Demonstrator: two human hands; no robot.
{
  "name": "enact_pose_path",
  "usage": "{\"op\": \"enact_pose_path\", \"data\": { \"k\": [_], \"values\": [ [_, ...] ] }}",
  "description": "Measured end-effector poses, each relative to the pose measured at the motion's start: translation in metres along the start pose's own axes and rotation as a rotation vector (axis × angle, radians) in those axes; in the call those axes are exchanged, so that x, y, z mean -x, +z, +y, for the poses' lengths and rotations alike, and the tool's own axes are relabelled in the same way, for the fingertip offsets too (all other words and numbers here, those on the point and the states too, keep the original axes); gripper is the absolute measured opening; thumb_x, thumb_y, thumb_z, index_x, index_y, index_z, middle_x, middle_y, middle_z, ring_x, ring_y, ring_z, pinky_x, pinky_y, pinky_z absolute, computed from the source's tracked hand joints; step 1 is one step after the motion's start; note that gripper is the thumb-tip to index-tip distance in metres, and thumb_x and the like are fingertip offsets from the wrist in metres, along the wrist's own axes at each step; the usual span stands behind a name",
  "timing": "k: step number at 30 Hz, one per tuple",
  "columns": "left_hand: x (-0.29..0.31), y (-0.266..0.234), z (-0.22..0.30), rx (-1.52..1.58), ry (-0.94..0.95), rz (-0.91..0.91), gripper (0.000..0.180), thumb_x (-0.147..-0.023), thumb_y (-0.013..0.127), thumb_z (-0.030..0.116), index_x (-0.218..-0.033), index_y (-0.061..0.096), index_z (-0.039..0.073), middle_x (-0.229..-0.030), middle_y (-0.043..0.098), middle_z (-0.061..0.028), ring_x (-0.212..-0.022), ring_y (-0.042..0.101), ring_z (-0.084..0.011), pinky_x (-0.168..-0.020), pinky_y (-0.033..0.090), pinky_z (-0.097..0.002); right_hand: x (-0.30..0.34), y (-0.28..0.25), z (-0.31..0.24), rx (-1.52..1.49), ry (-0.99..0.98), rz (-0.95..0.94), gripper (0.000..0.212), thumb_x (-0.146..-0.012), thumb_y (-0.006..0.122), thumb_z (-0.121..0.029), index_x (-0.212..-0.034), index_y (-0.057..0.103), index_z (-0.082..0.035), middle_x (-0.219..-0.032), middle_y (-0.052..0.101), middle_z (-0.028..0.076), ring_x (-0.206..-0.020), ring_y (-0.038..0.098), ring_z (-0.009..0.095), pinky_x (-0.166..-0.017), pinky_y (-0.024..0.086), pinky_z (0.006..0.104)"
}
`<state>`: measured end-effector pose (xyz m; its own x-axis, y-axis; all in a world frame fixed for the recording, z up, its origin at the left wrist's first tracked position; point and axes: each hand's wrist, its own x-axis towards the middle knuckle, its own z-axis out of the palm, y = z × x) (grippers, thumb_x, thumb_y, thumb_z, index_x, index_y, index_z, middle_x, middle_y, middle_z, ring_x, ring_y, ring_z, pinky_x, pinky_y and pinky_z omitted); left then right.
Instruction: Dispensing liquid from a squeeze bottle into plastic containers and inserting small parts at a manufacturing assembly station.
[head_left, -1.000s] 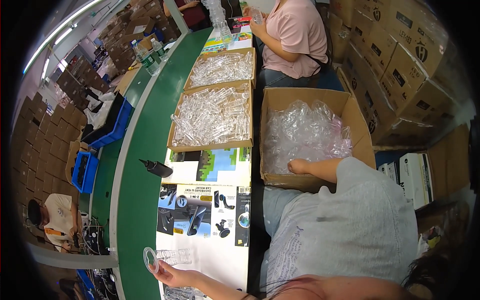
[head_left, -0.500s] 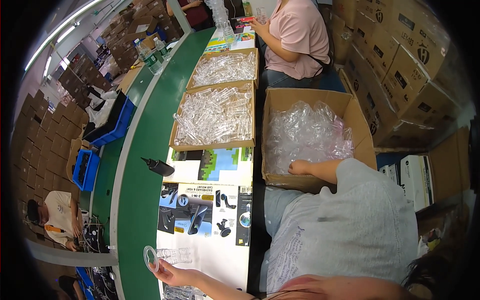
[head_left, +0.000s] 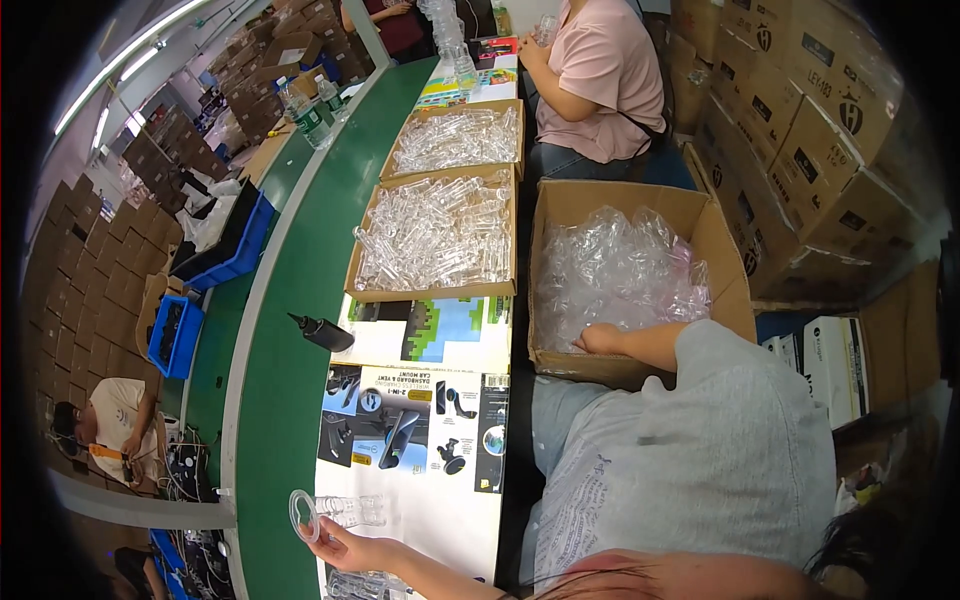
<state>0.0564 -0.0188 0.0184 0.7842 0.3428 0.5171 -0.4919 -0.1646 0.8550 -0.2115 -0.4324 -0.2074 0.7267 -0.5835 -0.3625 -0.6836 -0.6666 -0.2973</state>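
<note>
My left hand (head_left: 338, 546) is closed on a clear plastic ring (head_left: 303, 516) at the near end of the table. A clear ribbed plastic cylinder (head_left: 352, 510) lies right behind the ring; I cannot tell if they are one piece. More clear plastic parts (head_left: 368, 584) lie just below that hand. My right hand (head_left: 600, 339) reaches into a large open carton (head_left: 735, 240), at its near left corner. Its fingers are curled in, and whatever they hold is hidden. Crumpled clear plastic pieces (head_left: 615, 260), perhaps bags, fill the carton.
Two shallow cardboard trays (head_left: 430, 293) of clear tubes stand along the table. A black nozzle bottle (head_left: 325, 333) stands beside flattened printed boxes (head_left: 410, 420). A green conveyor (head_left: 290, 370) runs along the left. A co-worker in pink (head_left: 605, 75) sits beyond; stacked cartons (head_left: 800, 130) line the right.
My right hand has shifted very slightly within the carton. My left hand keeps its hold on the ring. The co-worker in pink has drawn their hands back toward the body.
</note>
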Motion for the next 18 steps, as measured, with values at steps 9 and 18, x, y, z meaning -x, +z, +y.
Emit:
{"op": "enact_pose_path", "data": {
  "k": [9,18],
  "values": [
    [0.003,0.004,0.013,-0.041,-0.018,-0.012,0.031,-0.087,0.055,0.010,-0.114,0.049,-0.003,-0.100,0.053,-0.0117,-0.093,0.052,-0.0191,-0.084,0.042,-0.0295,0.004,-0.034,-0.008,-0.100,0.101,0.166,0.047,-0.083,0.049,-0.048,-0.118,0.051,-0.015,-0.101,0.059,0.021,-0.086,0.059,0.037,-0.071,0.047,0.0460],
    [0.006,0.010,0.024,0.039,-0.032,0.007,0.032,-0.086,0.057,0.012,-0.115,0.052,-0.002,-0.099,0.053,-0.0092,-0.090,0.048,-0.0167,-0.081,0.041,-0.0297,0.020,-0.069,-0.022,0.111,-0.049,0.059,0.059,-0.083,0.049,-0.052,-0.134,0.032,-0.027,-0.137,0.032,0.020,-0.115,0.045,0.037,-0.094,0.038,0.0442]
  ]
}}
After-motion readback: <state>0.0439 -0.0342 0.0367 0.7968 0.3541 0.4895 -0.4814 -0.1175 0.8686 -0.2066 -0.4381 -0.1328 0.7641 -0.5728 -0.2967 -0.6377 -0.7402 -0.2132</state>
